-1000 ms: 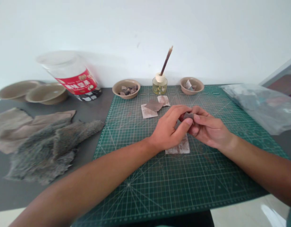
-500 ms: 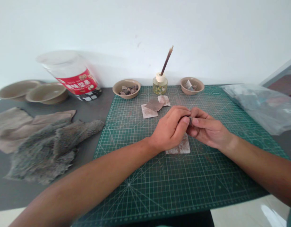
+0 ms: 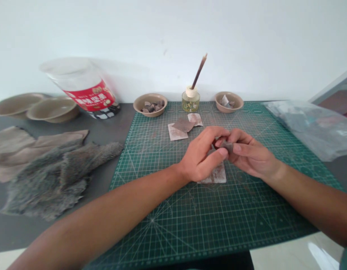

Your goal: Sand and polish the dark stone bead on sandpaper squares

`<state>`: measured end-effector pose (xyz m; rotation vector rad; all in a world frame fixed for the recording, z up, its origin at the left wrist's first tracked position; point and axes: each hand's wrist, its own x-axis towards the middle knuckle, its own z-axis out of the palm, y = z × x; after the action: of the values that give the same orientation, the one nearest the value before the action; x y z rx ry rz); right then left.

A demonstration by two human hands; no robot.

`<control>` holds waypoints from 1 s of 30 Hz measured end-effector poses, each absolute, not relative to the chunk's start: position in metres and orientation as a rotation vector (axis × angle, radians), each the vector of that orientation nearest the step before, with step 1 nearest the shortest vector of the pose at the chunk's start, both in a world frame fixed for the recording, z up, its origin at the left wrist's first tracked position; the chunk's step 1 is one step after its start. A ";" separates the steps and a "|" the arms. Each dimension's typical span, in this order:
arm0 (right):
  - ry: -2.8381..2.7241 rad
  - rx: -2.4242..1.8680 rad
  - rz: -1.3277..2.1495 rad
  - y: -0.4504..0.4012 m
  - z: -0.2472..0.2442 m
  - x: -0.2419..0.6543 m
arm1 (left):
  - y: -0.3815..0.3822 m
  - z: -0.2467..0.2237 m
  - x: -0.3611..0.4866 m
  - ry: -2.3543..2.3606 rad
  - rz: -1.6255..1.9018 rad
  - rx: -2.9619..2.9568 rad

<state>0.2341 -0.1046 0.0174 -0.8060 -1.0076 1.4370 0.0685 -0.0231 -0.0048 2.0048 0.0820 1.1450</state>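
Both hands meet above the green cutting mat (image 3: 162,187), right of centre. My right hand (image 3: 251,153) pinches a small dark grey-brown piece (image 3: 227,146) between thumb and fingers. My left hand (image 3: 204,153) curves around the piece from the other side, its thumb apart from its fingers and its fingertips touching or close to the piece; contact is partly hidden. Under my left hand lies a stained whitish square sheet (image 3: 218,175). Behind the hands rest a brown sheet (image 3: 183,125) and two stained pale sheets (image 3: 177,132), (image 3: 195,119).
Along the wall stand a bowl of small stones (image 3: 151,112), a glass bottle (image 3: 190,101) with a brown stick and another bowl (image 3: 228,108). Cloths (image 3: 49,176), two bowls (image 3: 53,110) and a red-labelled tub (image 3: 91,98) are left; a plastic bag (image 3: 317,125) is right.
My left thumb has moved down, away from its fingers, and more of the small piece shows between the hands. The view has shifted slightly.
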 end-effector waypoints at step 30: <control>-2.375 -1.010 -0.162 -0.113 0.015 0.239 | -0.023 0.000 0.070 0.398 0.823 1.644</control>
<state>0.2388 -0.1126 0.0151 -1.0100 -2.3746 -0.1621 0.0700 -0.0227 0.0000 1.6440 0.3983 0.8225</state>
